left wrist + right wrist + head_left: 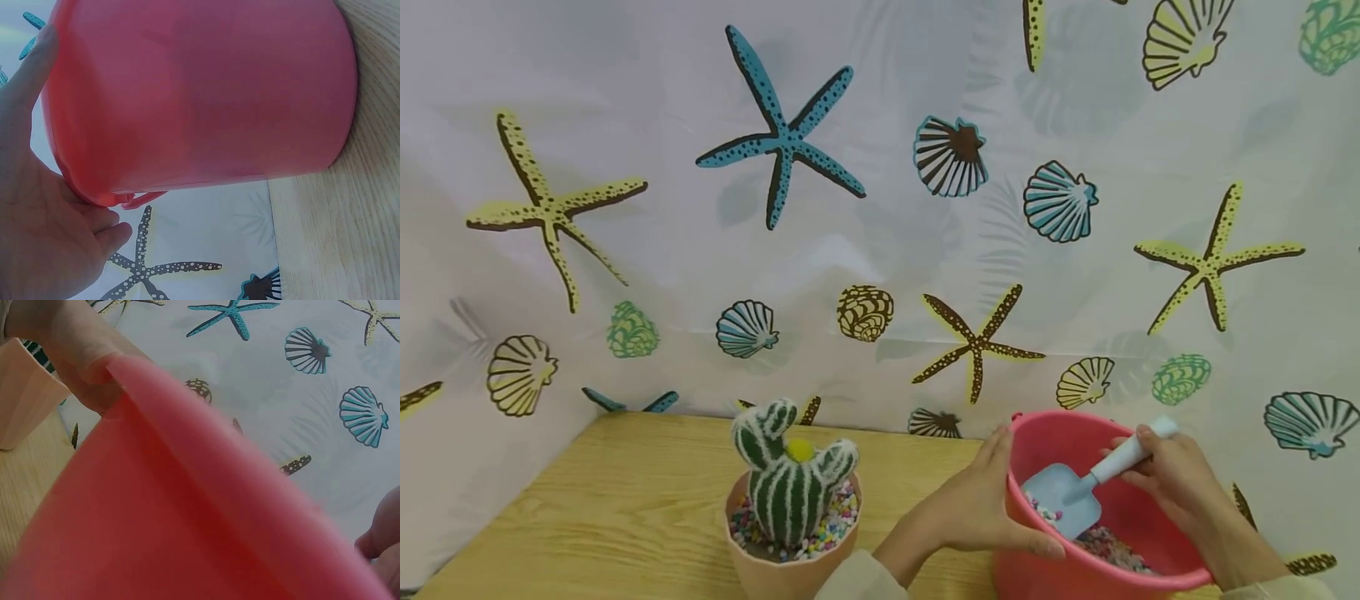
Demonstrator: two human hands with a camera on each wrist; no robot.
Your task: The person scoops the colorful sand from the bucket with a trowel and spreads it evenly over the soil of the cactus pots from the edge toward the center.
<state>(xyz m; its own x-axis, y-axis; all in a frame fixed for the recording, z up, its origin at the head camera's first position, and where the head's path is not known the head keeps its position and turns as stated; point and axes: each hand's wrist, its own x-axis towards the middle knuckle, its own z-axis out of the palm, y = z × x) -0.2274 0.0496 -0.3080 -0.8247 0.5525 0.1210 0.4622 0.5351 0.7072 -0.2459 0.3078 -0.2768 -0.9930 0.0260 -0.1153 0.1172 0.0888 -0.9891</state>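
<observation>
A pink bucket (1037, 571) stands on the wooden table at the right, its mouth facing up. My left hand (981, 504) grips its rim at the left side, thumb along the front; in the left wrist view some fingers (112, 234) curl beside the rim near a handle lug. My right hand (1176, 479) holds the pale handle of a light blue toy shovel (1078, 500) above the bucket's mouth. A few coloured pebbles (1048, 510) lie on the tilted blade. More small pebbles (1108, 546) cover the bucket's bottom. In the right wrist view the bucket wall hides the shovel.
Left of the bucket, a peach pot (793, 575) holds a knitted green cactus (786, 500) with a yellow pompom, among multicoloured pebbles. The wooden table (602, 508) reaches back to a white curtain (880, 225) printed with starfish and shells.
</observation>
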